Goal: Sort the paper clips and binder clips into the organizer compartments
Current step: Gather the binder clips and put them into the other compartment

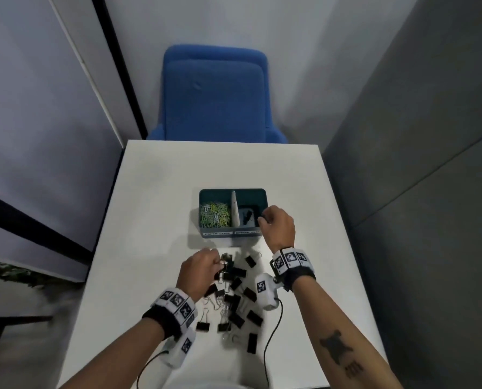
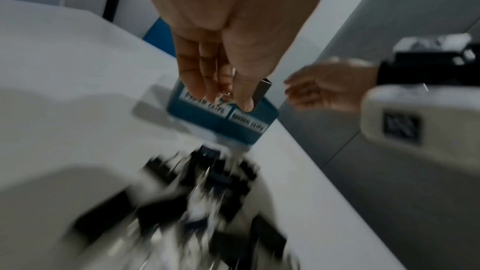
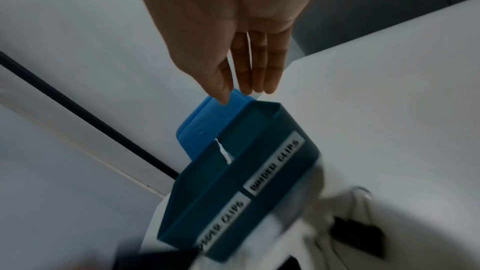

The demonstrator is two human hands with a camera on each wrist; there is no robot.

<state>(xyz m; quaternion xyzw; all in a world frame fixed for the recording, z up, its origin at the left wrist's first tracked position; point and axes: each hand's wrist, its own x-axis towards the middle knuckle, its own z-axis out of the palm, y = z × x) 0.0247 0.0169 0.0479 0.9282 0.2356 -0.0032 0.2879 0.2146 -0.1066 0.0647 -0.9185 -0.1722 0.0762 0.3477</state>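
On the white tabletop (image 1: 155, 192) stands a teal plastic two-compartment organizer (image 1: 258, 193), coloured wire paper clips (image 1: 216, 215) heaped in its left compartment and a few black binder clips (image 1: 247, 215) in its right. The right hand (image 1: 278, 224) hovers over the right compartment, fingers relaxed and holding nothing. The left hand (image 1: 199, 272) pinches one black metal binder clip (image 2: 262, 91) by its wire handles above the scattered pile of black binder clips (image 1: 238, 301) nearer the person.
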